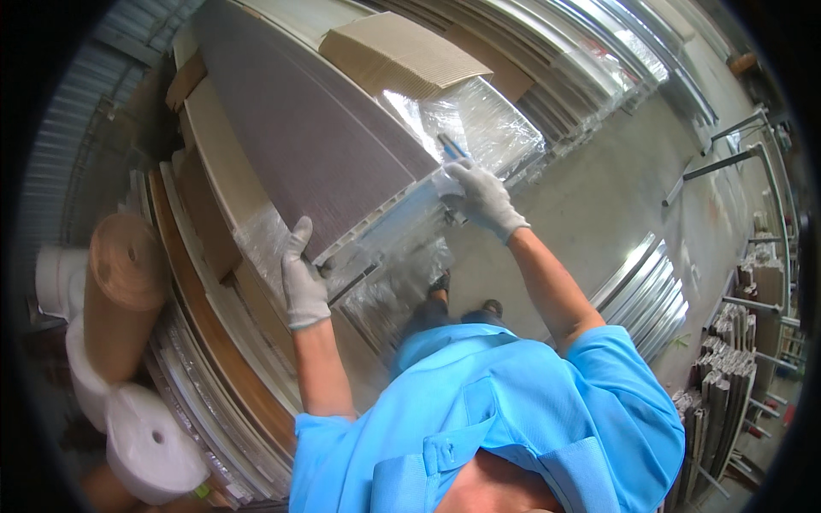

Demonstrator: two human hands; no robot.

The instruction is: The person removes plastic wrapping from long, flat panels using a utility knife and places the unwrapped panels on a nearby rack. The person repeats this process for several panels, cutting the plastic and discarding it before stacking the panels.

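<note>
Gripping panel (308,145) end edges, left hand (302,278), right hand (483,198)

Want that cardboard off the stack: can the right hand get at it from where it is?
Probably yes: the right hand grips a blue tool at the plastic wrap, with the cardboard just beyond, uncovered.

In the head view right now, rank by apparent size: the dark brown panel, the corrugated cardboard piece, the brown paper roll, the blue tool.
1. Dark brown panel, by far.
2. Cardboard piece and brown roll: look alike, left unranked.
3. Blue tool, in the right hand.
</note>
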